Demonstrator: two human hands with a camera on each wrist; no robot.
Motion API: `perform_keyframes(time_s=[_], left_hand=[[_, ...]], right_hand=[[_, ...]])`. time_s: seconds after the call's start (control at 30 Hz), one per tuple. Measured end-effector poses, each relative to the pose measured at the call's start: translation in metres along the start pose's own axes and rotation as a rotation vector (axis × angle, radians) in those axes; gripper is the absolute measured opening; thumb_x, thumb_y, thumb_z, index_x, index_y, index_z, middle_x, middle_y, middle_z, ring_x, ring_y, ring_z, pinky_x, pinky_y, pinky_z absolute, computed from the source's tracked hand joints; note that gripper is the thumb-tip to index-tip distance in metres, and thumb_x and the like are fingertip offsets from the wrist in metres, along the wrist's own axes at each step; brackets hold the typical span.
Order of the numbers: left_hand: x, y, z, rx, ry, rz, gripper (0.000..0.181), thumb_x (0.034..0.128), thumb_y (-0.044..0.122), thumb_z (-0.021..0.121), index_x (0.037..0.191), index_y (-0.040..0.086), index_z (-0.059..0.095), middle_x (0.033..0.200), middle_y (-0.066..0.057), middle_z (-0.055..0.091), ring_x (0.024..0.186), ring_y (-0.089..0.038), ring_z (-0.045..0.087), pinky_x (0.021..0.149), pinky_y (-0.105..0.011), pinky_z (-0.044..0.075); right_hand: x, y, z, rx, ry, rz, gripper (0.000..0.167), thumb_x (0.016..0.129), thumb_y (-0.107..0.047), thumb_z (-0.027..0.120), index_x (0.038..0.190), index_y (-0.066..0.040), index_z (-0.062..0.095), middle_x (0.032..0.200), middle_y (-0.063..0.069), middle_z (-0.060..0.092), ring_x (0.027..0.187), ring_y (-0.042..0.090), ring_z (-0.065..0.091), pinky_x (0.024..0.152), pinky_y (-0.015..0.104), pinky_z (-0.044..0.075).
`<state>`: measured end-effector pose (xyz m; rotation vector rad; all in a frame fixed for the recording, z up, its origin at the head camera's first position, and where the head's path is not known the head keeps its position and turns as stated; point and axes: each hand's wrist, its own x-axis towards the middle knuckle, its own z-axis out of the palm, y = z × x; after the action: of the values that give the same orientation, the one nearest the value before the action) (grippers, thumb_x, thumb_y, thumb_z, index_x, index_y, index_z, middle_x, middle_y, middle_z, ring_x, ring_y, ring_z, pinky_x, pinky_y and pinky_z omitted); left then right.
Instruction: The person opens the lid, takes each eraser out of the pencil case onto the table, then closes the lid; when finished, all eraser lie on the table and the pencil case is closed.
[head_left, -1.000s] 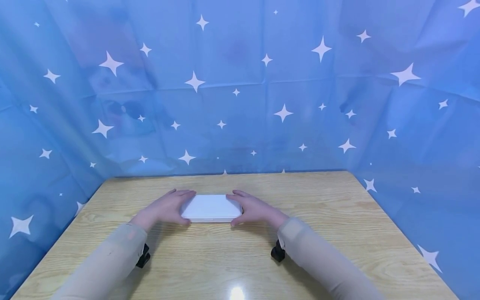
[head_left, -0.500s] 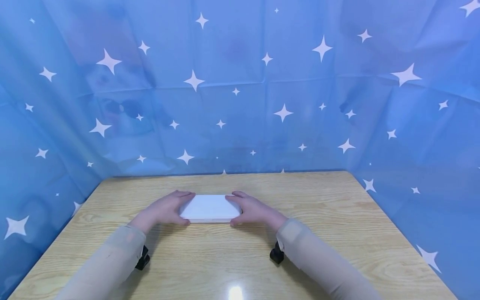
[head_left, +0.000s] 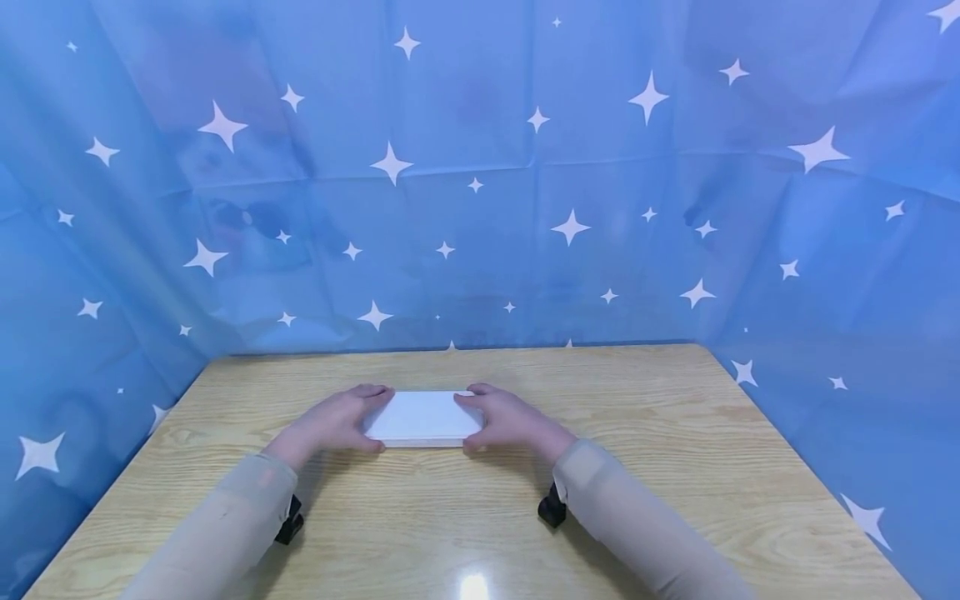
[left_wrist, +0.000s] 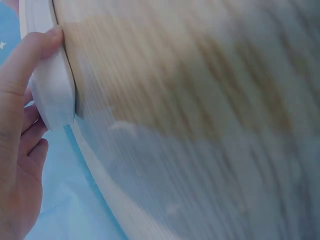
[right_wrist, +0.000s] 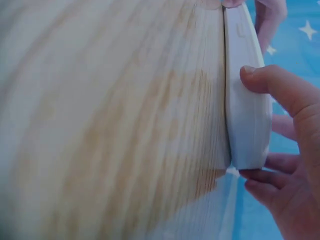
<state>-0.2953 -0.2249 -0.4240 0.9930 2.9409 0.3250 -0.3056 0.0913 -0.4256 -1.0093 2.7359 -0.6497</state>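
A flat white box (head_left: 423,415) lies on the wooden table between both hands. My left hand (head_left: 337,423) grips its left end, thumb on the near side and fingers round the far side. At the right end, my right hand (head_left: 510,421) holds it the same way. In the left wrist view the left thumb presses the side of the white box (left_wrist: 52,90). The right wrist view shows the right thumb against the box's side (right_wrist: 247,115), with fingertips at its end. Its underside is hidden.
The wooden table (head_left: 420,525) spreads around the box. Behind it and along both sides hangs a blue curtain (head_left: 480,208) with white stars. Small black devices (head_left: 552,507) are strapped under both wrists.
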Motion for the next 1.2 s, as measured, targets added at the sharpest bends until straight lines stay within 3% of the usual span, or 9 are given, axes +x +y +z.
perform_keyframes(time_s=[0.27,0.53,0.67,0.8,1.03,1.2], left_hand=[[-0.005,-0.001,-0.001,-0.02,0.014,-0.006,0.091,0.0738,0.042,0.08,0.145,0.0,0.042,0.145,-0.022,0.043,0.132,-0.044,0.038,0.106,-0.055,0.033],[-0.01,-0.007,0.0,-0.056,0.044,0.026,0.093,0.0746,0.041,0.081,0.147,0.0,0.039,0.149,-0.022,0.037,0.135,-0.04,0.036,0.11,-0.059,0.022],[-0.012,-0.008,-0.002,-0.092,0.072,0.039,0.093,0.0751,0.043,0.081,0.148,0.004,0.039,0.149,-0.022,0.037,0.136,-0.04,0.035,0.108,-0.059,0.026],[-0.018,-0.007,-0.006,-0.195,0.108,0.007,0.096,0.0753,0.042,0.082,0.151,0.009,0.033,0.151,-0.018,0.036,0.136,-0.04,0.035,0.107,-0.056,0.029],[-0.029,-0.005,-0.012,-0.371,0.199,-0.114,0.115,0.072,0.036,0.086,0.157,0.028,0.009,0.153,-0.014,0.034,0.134,-0.041,0.036,0.104,-0.06,0.031],[-0.03,-0.006,-0.013,-0.427,0.239,-0.121,0.126,0.0702,0.036,0.088,0.155,0.034,-0.005,0.154,-0.017,0.03,0.136,-0.039,0.035,0.103,-0.061,0.032]], right_hand=[[0.003,-0.002,-0.002,0.01,-0.02,-0.044,0.072,0.084,-0.033,0.076,0.145,-0.011,0.046,0.149,0.022,0.037,0.134,0.032,0.04,0.104,0.042,0.039],[0.006,0.0,-0.004,0.06,-0.02,-0.075,0.065,0.09,-0.034,0.067,0.146,-0.01,0.044,0.15,0.02,0.037,0.131,0.03,0.044,0.104,0.044,0.039],[0.009,0.003,-0.007,0.12,-0.004,-0.059,0.059,0.092,-0.034,0.062,0.145,-0.012,0.047,0.149,0.018,0.039,0.129,0.028,0.048,0.103,0.042,0.039],[0.013,0.004,-0.01,0.197,0.019,-0.031,0.052,0.095,-0.033,0.06,0.141,-0.011,0.052,0.143,0.012,0.049,0.126,0.026,0.05,0.103,0.042,0.04],[0.018,0.006,-0.014,0.276,0.101,0.032,0.044,0.097,-0.034,0.056,0.133,-0.008,0.06,0.128,0.006,0.062,0.117,0.023,0.056,0.096,0.041,0.045],[0.022,0.008,-0.018,0.384,0.172,0.104,0.043,0.099,-0.038,0.052,0.129,-0.009,0.062,0.124,0.007,0.063,0.116,0.024,0.057,0.095,0.042,0.046]])
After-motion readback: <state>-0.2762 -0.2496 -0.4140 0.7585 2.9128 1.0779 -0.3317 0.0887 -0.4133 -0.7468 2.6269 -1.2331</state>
